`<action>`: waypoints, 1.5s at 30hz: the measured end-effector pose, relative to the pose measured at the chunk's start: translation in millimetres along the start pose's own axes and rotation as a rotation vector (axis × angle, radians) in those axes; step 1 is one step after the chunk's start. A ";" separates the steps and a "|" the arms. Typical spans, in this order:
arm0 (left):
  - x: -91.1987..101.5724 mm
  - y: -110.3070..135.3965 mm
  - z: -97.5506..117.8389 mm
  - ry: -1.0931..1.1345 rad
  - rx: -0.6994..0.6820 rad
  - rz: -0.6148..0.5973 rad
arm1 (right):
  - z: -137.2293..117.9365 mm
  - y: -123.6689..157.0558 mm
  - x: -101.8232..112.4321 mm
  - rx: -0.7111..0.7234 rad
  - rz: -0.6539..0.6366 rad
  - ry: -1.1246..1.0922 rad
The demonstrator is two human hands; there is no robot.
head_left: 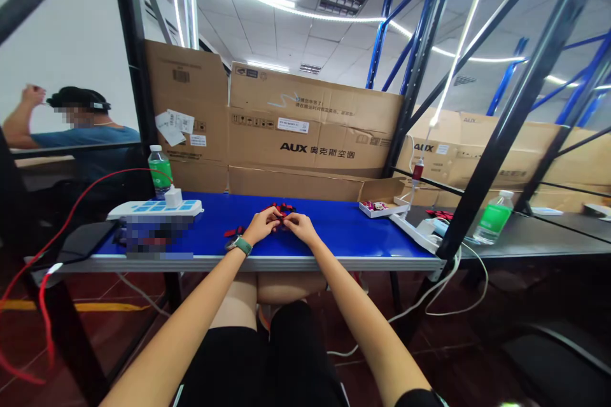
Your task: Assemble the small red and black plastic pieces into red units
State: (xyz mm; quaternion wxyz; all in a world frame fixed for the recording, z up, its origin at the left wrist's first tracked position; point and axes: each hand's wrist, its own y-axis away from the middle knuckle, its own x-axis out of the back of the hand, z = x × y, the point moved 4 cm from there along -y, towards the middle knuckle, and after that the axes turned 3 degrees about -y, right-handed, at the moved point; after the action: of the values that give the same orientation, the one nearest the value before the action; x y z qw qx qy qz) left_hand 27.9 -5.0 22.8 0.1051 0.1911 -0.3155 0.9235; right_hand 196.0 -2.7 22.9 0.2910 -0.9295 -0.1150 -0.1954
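My left hand (pixel 261 225), with a watch (pixel 239 244) on a green strap at its wrist, is closed in a pinch over the blue tabletop (pixel 334 236). Opposite it, my right hand (pixel 301 226) pinches too, and the fingertips of both hands nearly meet. Between them is a small red and dark piece (pixel 282 220), mostly covered by the fingers; its kind is too small to make out. Just beyond the hands lie several small red and black pieces (pixel 287 207). Another red and black piece (pixel 233 232) rests beside my left wrist.
A white power strip (pixel 191 208) with a charger and red cable, a phone (pixel 86 241) and a bottle (pixel 159 172) stand left. At right are an open box (pixel 398 208), a second power strip (pixel 414 233) and a rack post (pixel 487 114). Cardboard (pixel 315 121) walls the back. A person (pixel 90 133) sits left.
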 end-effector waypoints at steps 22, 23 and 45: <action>2.6 5.1 12.7 -0.684 -0.072 0.063 | 15.6 7.3 26.2 -0.332 0.515 0.045; 4.3 5.1 9.3 -0.695 -0.033 0.084 | 17.3 9.4 31.5 -0.347 0.582 0.071; 14.0 -3.3 -0.6 -0.435 -0.047 0.205 | -16.7 1.5 1.0 0.224 0.119 0.288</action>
State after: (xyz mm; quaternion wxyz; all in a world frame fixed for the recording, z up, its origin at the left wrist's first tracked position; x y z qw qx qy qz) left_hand 16.1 -1.0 30.0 -0.0552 0.3499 -0.3700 0.8589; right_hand 192.5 -13.6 35.1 0.4171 -0.8590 -0.0379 -0.2946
